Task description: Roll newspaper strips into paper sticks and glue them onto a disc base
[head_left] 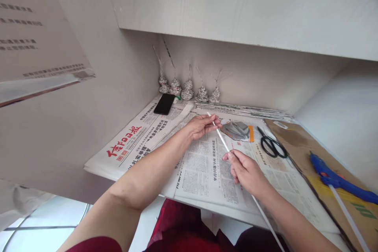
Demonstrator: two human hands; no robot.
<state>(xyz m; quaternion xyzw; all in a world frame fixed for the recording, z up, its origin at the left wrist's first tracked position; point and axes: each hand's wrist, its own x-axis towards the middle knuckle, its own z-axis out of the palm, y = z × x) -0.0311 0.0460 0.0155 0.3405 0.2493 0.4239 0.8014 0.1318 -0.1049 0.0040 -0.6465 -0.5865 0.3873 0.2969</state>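
A thin white rolled-paper stick [221,138] runs slantwise through both hands above newspaper sheets [201,173]. The fingers of my left hand [202,126] pinch it close to its upper end. Lower down, my right hand [243,167] has thumb and fingers closed around it. Past the right palm, the stick reappears under the wrist and runs out over the table's front edge; the part inside the palm is hidden. Just beyond the hands lies a grey lump [236,129] on an orange-edged sheet.
Black-handled scissors [273,147] lie to the right, beside a cardboard sheet [304,141] bearing a blue glue gun [336,175]. Several woven paper gourds [189,88], a black phone [164,104] and a row of newspaper sticks [245,110] sit at the back. A shelf panel [236,8] overhangs.
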